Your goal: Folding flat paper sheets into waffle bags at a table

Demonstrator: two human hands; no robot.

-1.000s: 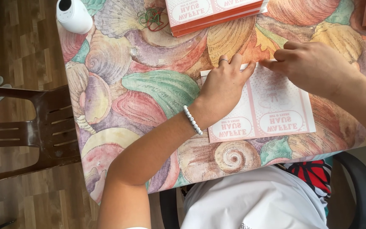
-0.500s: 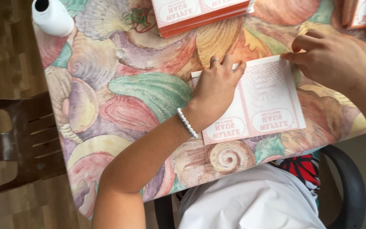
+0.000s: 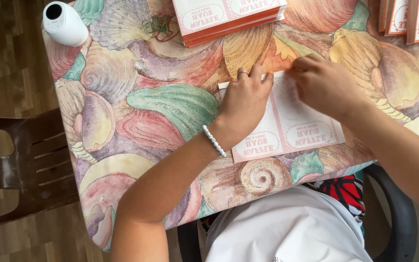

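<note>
The left hand [image 3: 244,99] is lying flat, fingers open, pressing on the flat paper box [image 3: 287,121] near the front edge of the table [image 3: 136,126]. The right hand [image 3: 323,82] is pinching the box's far edge. A white bottle [image 3: 64,22] is standing at the far left corner.

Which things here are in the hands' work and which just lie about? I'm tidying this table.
In hand:
- flat printed card, pressed by the left hand and pinched at its top edge by the right hand
- stack of like cards at the far edge

Lying about:
- white bottle
- rubber bands
- brown chair
</note>
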